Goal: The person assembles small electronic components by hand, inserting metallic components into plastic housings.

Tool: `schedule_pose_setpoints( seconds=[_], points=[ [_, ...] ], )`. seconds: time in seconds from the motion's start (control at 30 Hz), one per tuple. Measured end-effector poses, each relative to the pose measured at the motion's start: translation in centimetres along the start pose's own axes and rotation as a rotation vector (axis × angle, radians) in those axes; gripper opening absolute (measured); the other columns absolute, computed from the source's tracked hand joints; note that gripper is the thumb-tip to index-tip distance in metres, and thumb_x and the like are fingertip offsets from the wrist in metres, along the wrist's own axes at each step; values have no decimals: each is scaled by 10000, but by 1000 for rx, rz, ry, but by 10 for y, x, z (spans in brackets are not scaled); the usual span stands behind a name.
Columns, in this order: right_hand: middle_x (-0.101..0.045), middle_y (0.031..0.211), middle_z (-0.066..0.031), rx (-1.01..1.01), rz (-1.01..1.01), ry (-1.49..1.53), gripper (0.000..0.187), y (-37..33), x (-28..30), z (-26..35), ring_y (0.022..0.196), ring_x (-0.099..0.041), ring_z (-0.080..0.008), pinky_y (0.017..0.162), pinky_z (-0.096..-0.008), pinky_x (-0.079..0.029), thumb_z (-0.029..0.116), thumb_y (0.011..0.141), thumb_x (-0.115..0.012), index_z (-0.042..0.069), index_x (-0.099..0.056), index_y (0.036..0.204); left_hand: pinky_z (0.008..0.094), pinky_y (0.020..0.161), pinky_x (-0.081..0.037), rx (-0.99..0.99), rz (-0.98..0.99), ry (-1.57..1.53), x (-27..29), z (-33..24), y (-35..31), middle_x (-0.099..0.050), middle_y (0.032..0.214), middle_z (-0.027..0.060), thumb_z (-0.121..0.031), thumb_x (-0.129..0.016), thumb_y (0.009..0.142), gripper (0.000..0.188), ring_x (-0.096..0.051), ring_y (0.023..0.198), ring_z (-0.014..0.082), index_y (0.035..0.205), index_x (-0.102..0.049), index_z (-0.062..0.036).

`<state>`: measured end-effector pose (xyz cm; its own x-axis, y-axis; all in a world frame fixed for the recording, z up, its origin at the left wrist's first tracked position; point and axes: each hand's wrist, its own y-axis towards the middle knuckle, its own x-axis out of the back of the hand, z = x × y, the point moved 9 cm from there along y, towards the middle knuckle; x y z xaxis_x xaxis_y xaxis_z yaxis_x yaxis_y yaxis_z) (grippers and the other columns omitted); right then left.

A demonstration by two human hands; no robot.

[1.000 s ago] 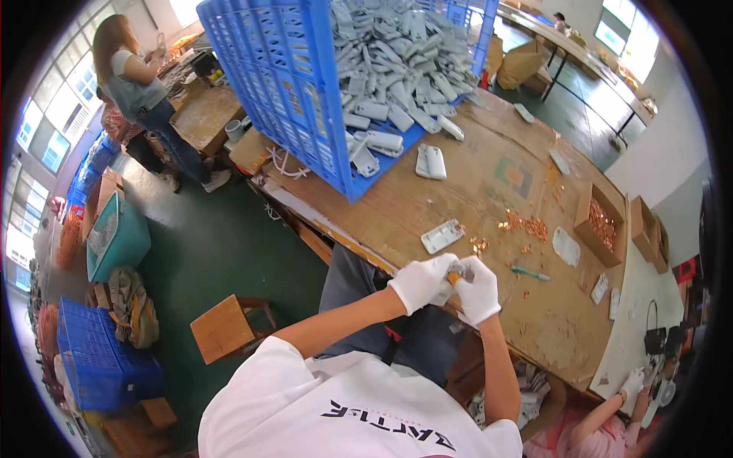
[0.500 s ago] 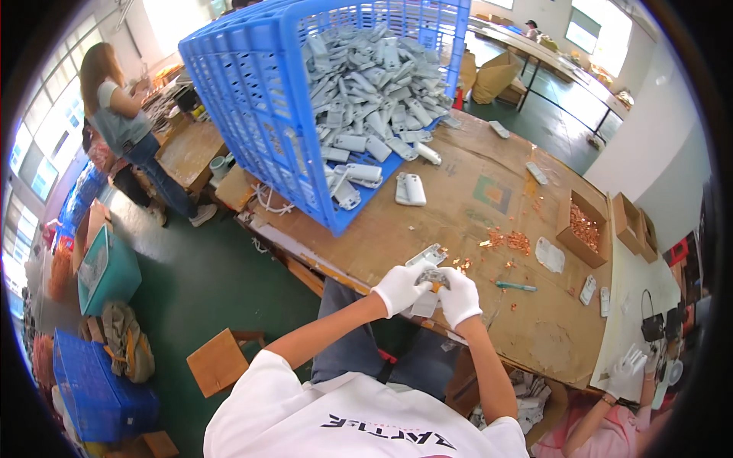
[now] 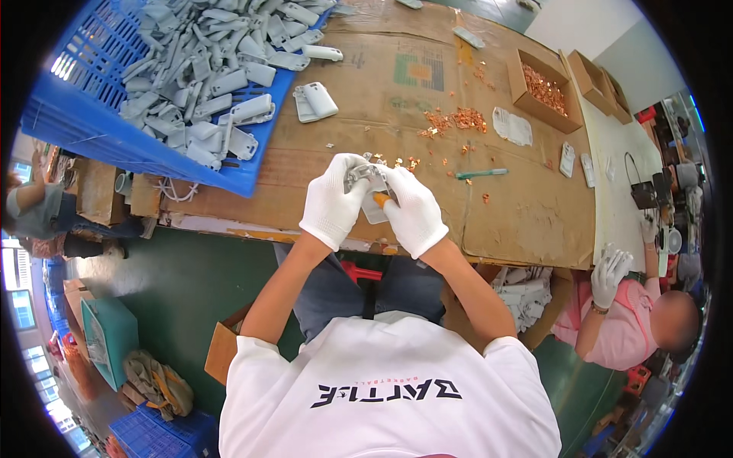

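Note:
Both my hands wear white gloves and meet near the front edge of the cardboard-covered table [image 3: 527, 214]. My left hand [image 3: 334, 200] is closed on a grey plastic housing [image 3: 374, 212], like those in the crate. My right hand [image 3: 414, 210] grips the same housing from the other side. An orange patch [image 3: 380, 199] shows at the right thumb; whether it is a finger cover or a separate piece, I cannot tell. Small copper-coloured metal pieces [image 3: 467, 119] lie scattered beyond my hands. A teal pen-like tool [image 3: 481, 174] rests to their right.
A blue crate [image 3: 252, 164] lies on its side at the left, spilling grey housings [image 3: 229, 69]. A pair of housings [image 3: 314, 101] sits beside it. Farther right stand a cardboard box [image 3: 565, 118] of copper pieces and a clear plastic piece [image 3: 511, 126]. A gloved co-worker [image 3: 622, 320] is at the right.
The view has tilted down and turned, so the crate and table appear shifted. My hands still hold the housing together, and it now stands more upright between them.

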<state>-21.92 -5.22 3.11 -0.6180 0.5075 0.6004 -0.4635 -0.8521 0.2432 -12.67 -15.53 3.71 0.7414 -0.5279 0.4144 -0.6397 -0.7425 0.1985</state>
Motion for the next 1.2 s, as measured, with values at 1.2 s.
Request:
schedule_pose_setpoints(
  seconds=[1.2],
  points=[
    [-506,1316,-121,243,-311,-285,495,-47,17,21,806,-679,-183,636,-292,-569,-14,704,-662,149,-650,1171,293,802,-538,90,55,-43,-15,-26,-35,-718,973,133,-51,-666,785,379,-705,931,188,1156,-615,10]
  ],
)
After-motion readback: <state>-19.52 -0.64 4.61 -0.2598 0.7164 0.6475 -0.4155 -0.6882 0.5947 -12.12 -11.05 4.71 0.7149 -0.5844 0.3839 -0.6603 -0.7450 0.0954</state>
